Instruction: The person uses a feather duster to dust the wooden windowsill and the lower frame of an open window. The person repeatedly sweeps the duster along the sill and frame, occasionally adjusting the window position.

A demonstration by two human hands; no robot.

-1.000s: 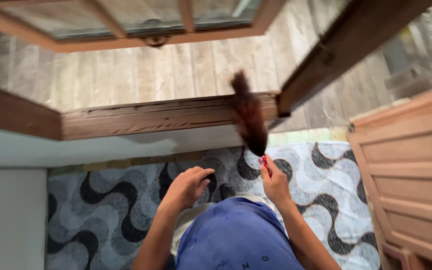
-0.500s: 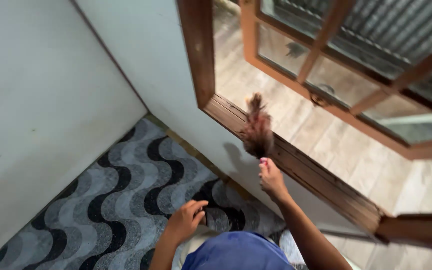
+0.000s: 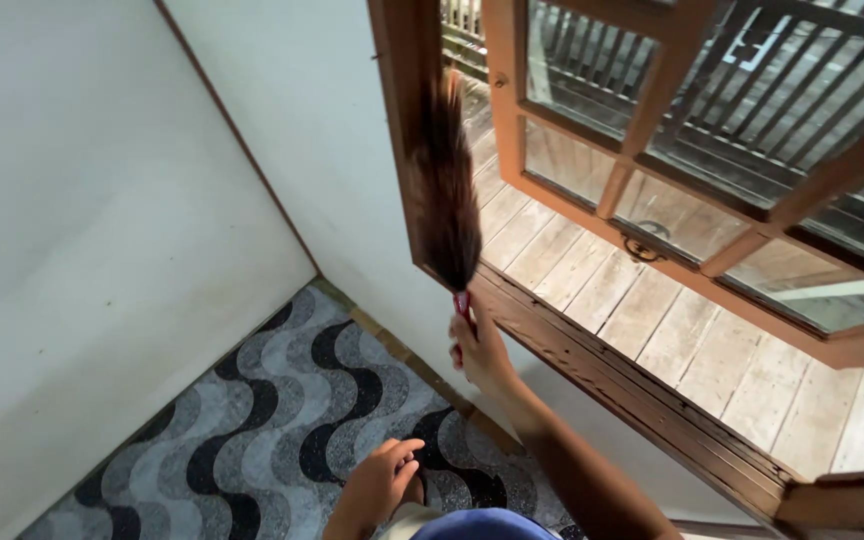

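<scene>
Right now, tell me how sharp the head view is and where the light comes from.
Head view: mostly sharp; the feather duster in the right hand is soft with motion blur at its tip. Daylight enters through the open window, leaving the white wall evenly lit; the patterned floor near the left hand is dimmer.

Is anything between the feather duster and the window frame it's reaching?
Nothing visible. The right hand holds the duster by its red handle, and the feathers lie directly against the frame's upright post. The left hand is low, away from it.
</scene>
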